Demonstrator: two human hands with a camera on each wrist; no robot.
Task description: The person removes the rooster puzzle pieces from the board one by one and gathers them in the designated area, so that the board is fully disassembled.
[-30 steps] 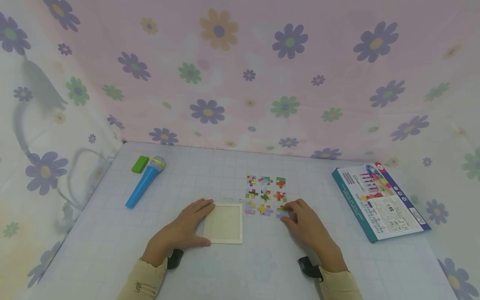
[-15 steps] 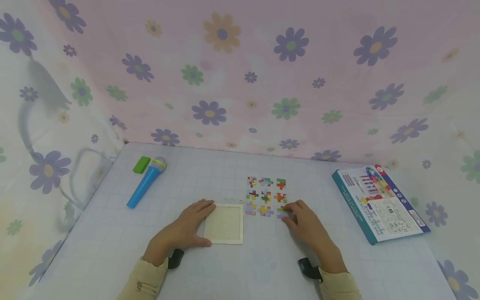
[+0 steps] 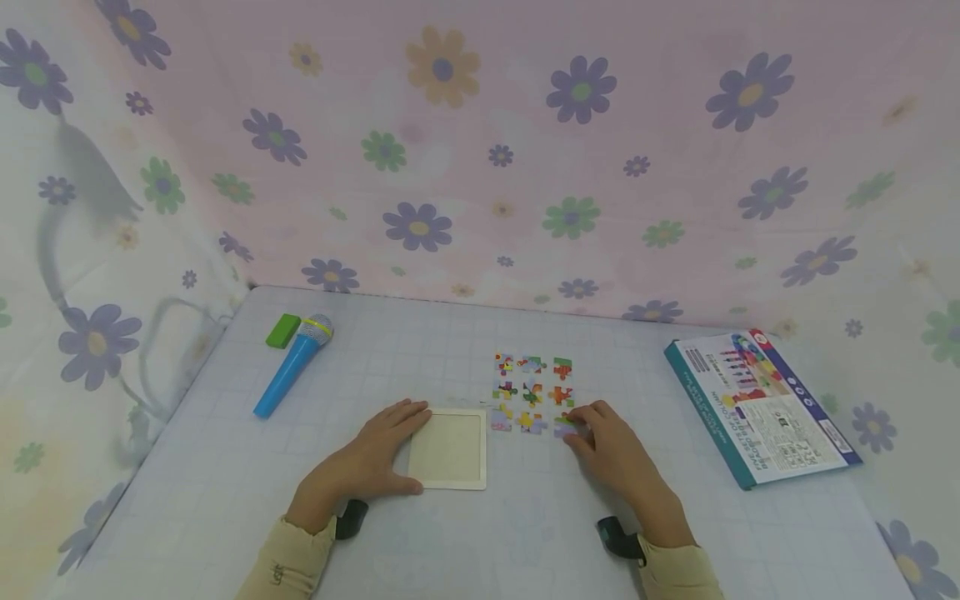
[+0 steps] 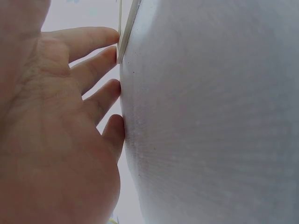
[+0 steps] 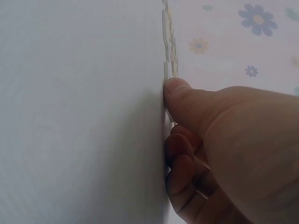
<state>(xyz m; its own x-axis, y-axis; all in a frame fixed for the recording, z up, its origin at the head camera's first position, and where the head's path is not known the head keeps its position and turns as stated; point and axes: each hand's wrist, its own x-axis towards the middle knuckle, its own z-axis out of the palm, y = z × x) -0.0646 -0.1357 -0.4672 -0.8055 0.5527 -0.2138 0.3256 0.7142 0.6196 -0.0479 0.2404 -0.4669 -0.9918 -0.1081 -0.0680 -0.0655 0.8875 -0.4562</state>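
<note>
My left hand [image 3: 367, 457] rests at the left side of a square, pale wooden puzzle tray [image 3: 484, 450], fingers extended and thumb apart. In the left wrist view, two fingertips touch the edge of the tray [image 4: 129, 30]. Right of it, several colourful jigsaw pieces [image 3: 532, 393] lie face up in spaced rows and columns. My right hand [image 3: 618, 454] holds the jigsaw piece at the near right corner [image 3: 562, 427] between thumb and fingers, partly covering it. In the right wrist view, the thumb [image 5: 180, 91] is at the piece's edge, low against the table.
A blue toy microphone [image 3: 288, 371] lies at the back left beside a green block [image 3: 282, 331]. On the right is a flat box [image 3: 765, 408] with printed pictures and a teal side. Floral cloth [image 3: 480, 183] hangs behind the white-covered table [image 3: 465, 550].
The head view has shifted very slightly. Both hands, the tray and the jigsaw pieces keep the same places relative to one another.
</note>
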